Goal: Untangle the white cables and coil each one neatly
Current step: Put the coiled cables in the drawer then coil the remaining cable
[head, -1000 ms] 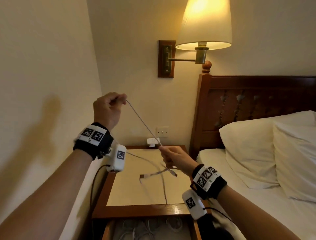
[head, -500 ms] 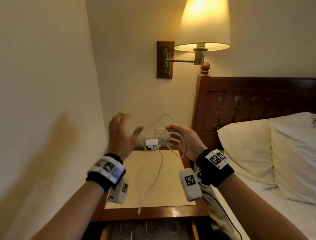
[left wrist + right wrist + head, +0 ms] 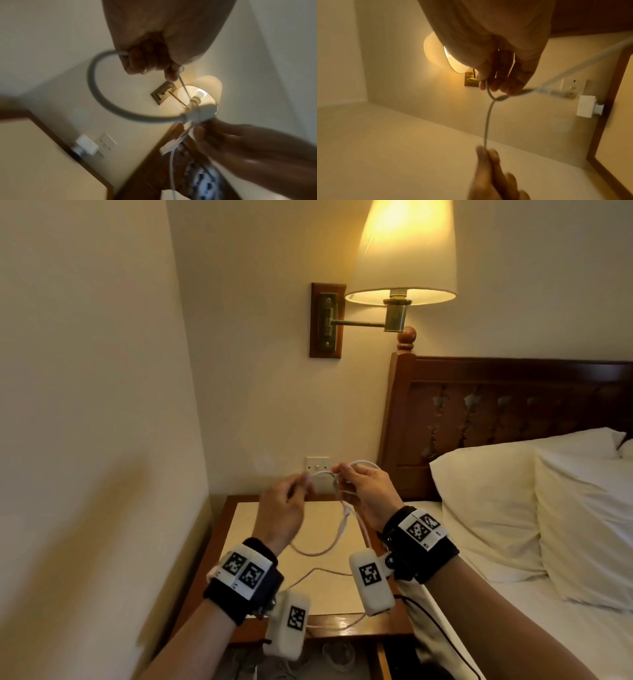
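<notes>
Head view: your hands, left (image 3: pixel 281 510) and right (image 3: pixel 365 491), both pinch the cable (image 3: pixel 322 546) above the surface (image 3: pixel 329 594); lamp (image 3: pixel 404 254) far, bed (image 3: pixel 548 594) right.

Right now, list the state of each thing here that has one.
white cable: partly looped, its tail trailing over the nightstand
left hand: pinches the cable
right hand: grips the loops
wall lamp: lit
drawer: open, more white cables inside
</notes>
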### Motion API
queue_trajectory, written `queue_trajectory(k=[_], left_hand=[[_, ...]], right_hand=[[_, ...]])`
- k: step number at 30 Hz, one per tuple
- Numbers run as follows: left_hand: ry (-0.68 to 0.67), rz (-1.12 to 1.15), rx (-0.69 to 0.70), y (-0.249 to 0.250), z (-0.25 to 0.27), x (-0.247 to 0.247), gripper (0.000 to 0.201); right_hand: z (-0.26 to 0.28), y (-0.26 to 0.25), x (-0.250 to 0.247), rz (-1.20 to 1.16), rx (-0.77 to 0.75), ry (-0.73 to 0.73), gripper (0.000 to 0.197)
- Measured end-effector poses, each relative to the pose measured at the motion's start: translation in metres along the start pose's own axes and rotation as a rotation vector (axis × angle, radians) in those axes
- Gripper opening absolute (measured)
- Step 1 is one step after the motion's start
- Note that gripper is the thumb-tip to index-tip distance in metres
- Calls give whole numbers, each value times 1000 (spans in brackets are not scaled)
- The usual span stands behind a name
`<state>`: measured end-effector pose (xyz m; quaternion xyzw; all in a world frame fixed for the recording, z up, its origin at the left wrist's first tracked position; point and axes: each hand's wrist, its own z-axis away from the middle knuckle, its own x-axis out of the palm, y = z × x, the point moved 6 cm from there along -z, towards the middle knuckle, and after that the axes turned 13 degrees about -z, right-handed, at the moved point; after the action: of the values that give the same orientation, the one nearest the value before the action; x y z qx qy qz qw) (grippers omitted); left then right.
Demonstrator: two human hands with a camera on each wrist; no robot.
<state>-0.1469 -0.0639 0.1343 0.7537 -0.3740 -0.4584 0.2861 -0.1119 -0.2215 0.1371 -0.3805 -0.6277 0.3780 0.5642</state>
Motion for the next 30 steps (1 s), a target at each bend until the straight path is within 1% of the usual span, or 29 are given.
queue_trajectory(k=[2, 4, 6, 7, 8, 9, 10, 12, 13, 14, 15, 16, 17, 18, 19, 20, 21, 22, 23, 26, 27, 28, 30], left_hand=[[103, -117, -18, -14, -10, -19, 32], [248, -231, -47, -32, -17, -45, 33], [373, -314, -168, -63, -21, -70, 32], [399, -366, -221, -77, -20, -81, 33], [391, -418, -252, -88, -19, -86, 35], [340, -462, -262, -99, -20, -86, 36], [246, -499, -256, -108, -23, -79, 35], [22, -594, -263, -119, -27, -58, 28], [-49, -667, -264, -116, -27, -49, 29], [-31, -716, -213, -108, -27, -45, 37], [55, -675, -94, -92, -28, -42, 46], [126, -565, 80, -69, -27, -38, 50], [123, -446, 255, -41, -23, -32, 52], [51, -354, 363, -18, -19, -23, 55], [-56, -285, 418, -1, -18, -13, 56], [-150, -215, 426, 10, -19, -5, 49], [-193, -144, 405, 14, -22, 1, 33], [-194, -62, 365, 14, -26, 0, 15], [-166, -20, 327, 10, -30, -3, 14], [-42, -108, 345, 0, -39, -17, 26], [-43, -114, 345, -2, -39, -20, 28], [-71, -88, 326, -7, -39, -18, 31], [-149, -7, 243, -24, -31, -10, 33]], right_hand=[[2, -3, -3, -86, 39, 30, 28], [2, -11, -9, -229, 40, 82, 32], [-1, -25, -25, -376, -1, 157, 34], [-3, -33, -33, -406, -13, 176, 35], [-6, -39, -38, -391, -1, 168, 35], [-7, -42, -40, -333, 26, 135, 36], [-8, -43, -39, -239, 45, 91, 35], [-7, -41, -30, -26, 29, 5, 33], [-6, -38, -23, 71, 19, -33, 32], [-4, -35, -16, 166, 21, -70, 32], [-1, -32, -8, 263, 34, -113, 32], [0, -29, 0, 351, 53, -166, 33], [3, -24, 8, 412, 77, -229, 33], [5, -20, 16, 429, 104, -293, 33], [8, -17, 24, 401, 134, -350, 33], [11, -16, 30, 337, 165, -394, 34], [14, -16, 33, 255, 198, -423, 35], [17, -17, 35, 177, 232, -442, 36], [21, -20, 34, 115, 261, -455, 36], [30, -30, 26, 14, 283, -451, 36], [32, -35, 24, -28, 271, -441, 34], [33, -40, 23, -95, 251, -430, 30], [29, -55, 21, -284, 193, -402, 21]])
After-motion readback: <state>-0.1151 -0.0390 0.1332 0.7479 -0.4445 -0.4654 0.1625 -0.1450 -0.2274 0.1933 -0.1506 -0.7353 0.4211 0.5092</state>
